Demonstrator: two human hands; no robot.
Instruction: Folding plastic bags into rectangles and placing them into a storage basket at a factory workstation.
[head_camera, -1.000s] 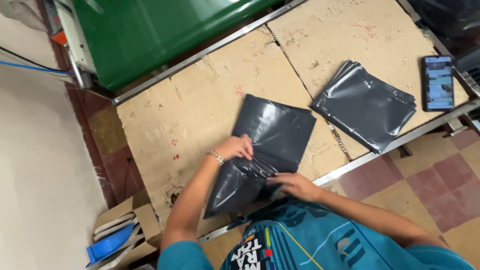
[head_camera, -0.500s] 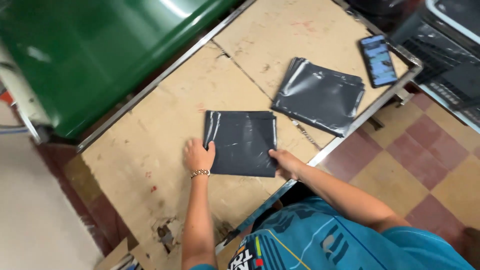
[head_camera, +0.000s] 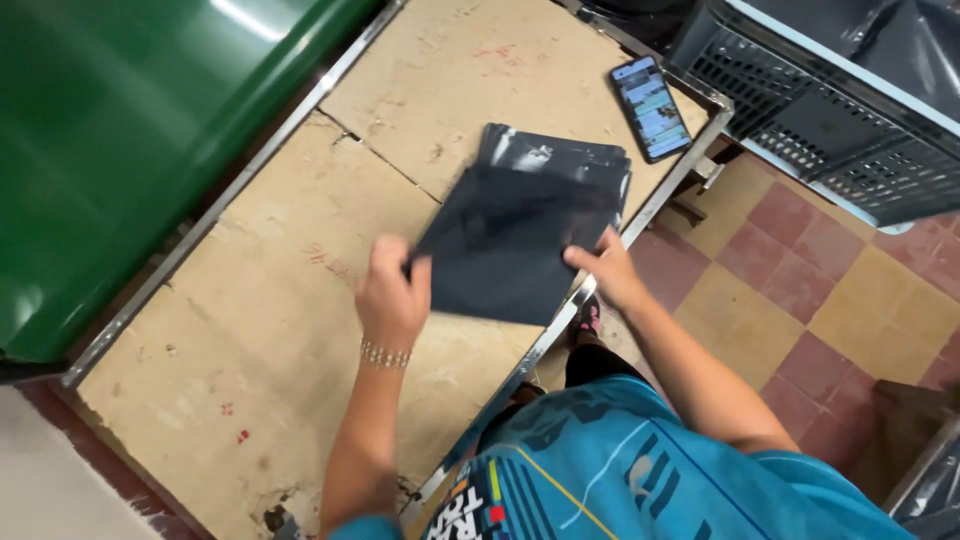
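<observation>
A folded dark grey plastic bag (head_camera: 505, 245) is lifted off the worn wooden tabletop (head_camera: 270, 330), held flat between both hands. My left hand (head_camera: 392, 292) grips its left corner. My right hand (head_camera: 605, 270) pinches its right edge near the table's metal rim. Just beyond it lies a stack of folded dark bags (head_camera: 560, 155) on the table, partly covered by the held bag.
A smartphone (head_camera: 651, 107) with a lit screen lies near the table's far right corner. A large green bin (head_camera: 110, 150) stands along the left side. A dark plastic crate (head_camera: 830, 110) sits at upper right over the tiled floor (head_camera: 800, 280).
The folded bag, pressed flat on the table half a second ago, is now lifted and carried right toward the stack. Both hands moved with it.
</observation>
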